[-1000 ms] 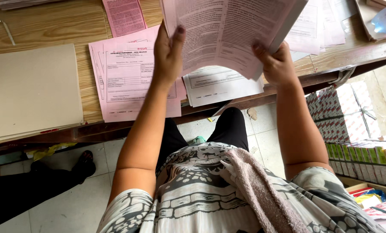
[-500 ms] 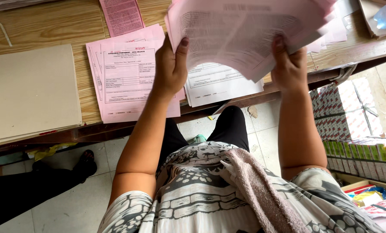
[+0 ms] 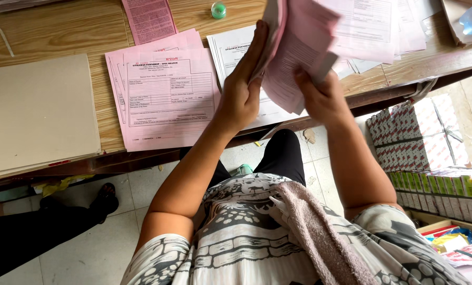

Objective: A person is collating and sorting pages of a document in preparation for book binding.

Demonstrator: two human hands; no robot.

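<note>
We hold a sheaf of pink forms [image 3: 299, 58] up over the near edge of the tabletop [image 3: 51, 31], between both hands. Our left hand [image 3: 241, 95] lies flat along the sheaf's left side, fingers [image 3: 254, 50] stretched long and pressed to the paper rather than curled. Our right hand [image 3: 323, 97] grips the lower right corner from below, its fingers closed around the sheets; the tips are hidden behind the paper. The sheaf is tilted and fanned, some leaves blurred.

On the tabletop to the left lie a stack of pink forms [image 3: 164, 100], squared fairly well, and further left a pile of plain cream folders [image 3: 40, 111]. A white printed sheet [image 3: 233, 47] lies partly under our left hand, and more loose white and pink papers [image 3: 384, 26] spread to the far right. A small green cap [image 3: 218, 9] sits at the far edge.

As we judge it, the sorting is partway: one pink stack is laid down, the sheaf in hand is not yet placed, and the loose papers on the right remain unsorted
</note>
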